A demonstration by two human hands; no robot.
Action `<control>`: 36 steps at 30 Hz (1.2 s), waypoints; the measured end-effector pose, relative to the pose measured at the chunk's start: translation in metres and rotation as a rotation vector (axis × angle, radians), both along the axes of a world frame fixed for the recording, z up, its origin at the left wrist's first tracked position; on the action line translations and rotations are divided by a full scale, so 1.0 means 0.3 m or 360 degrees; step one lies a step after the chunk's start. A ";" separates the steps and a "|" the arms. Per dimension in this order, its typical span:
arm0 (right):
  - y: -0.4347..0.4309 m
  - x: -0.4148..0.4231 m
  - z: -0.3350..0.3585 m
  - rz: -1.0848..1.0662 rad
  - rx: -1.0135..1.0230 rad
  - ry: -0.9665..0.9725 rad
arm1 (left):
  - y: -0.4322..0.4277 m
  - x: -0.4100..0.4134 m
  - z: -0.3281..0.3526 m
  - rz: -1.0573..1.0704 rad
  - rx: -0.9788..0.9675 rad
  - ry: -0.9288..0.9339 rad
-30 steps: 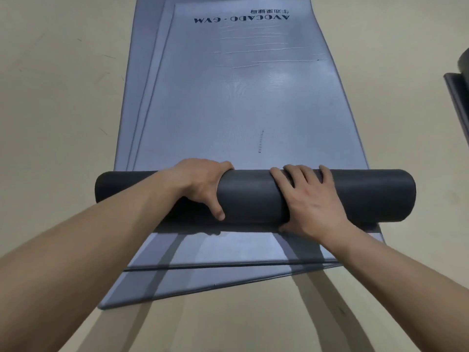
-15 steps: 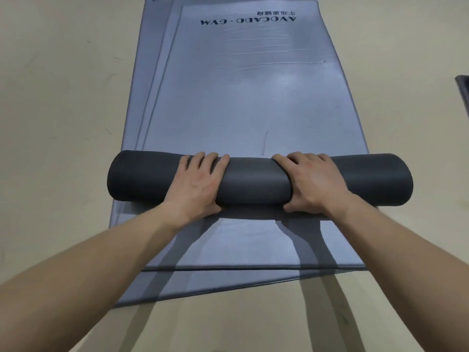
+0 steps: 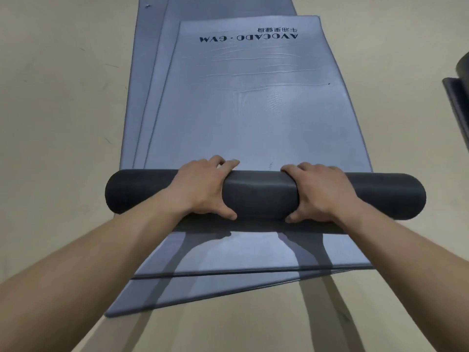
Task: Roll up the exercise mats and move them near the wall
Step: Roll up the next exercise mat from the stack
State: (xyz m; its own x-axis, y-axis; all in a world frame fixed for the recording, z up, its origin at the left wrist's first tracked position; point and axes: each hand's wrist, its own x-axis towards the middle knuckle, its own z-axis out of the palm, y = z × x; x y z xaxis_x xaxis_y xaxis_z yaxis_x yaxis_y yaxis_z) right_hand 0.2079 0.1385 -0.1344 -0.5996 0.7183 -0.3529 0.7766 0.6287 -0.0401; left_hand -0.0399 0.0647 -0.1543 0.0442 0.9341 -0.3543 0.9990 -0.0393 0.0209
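Note:
A grey exercise mat [image 3: 253, 102] with dark "AVOCADO · GYM" lettering lies flat on the floor, its near part wound into a thick dark roll [image 3: 258, 195] lying crosswise. My left hand [image 3: 206, 188] grips the roll left of its middle, fingers over the top and thumb on the near side. My right hand [image 3: 321, 191] grips it right of the middle in the same way. Two more flat grey mats [image 3: 144, 97] lie stacked underneath, their near corners [image 3: 203, 288] fanned out toward me.
Beige floor [image 3: 55, 123] surrounds the stack on the left, right and near sides. At the right edge, a dark rolled mat [image 3: 463, 69] and a dark flat mat edge [image 3: 456, 105] lie on the floor.
The roll has travelled farther along the mat, away from me, and grown thicker. Both hands have shifted their hold, with fingers now curled over the top and thumbs on the near side.

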 end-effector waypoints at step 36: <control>0.022 0.038 -0.134 0.0115 0.0379 0.0032 | -0.014 0.022 -0.097 -0.0092 0.0280 0.0200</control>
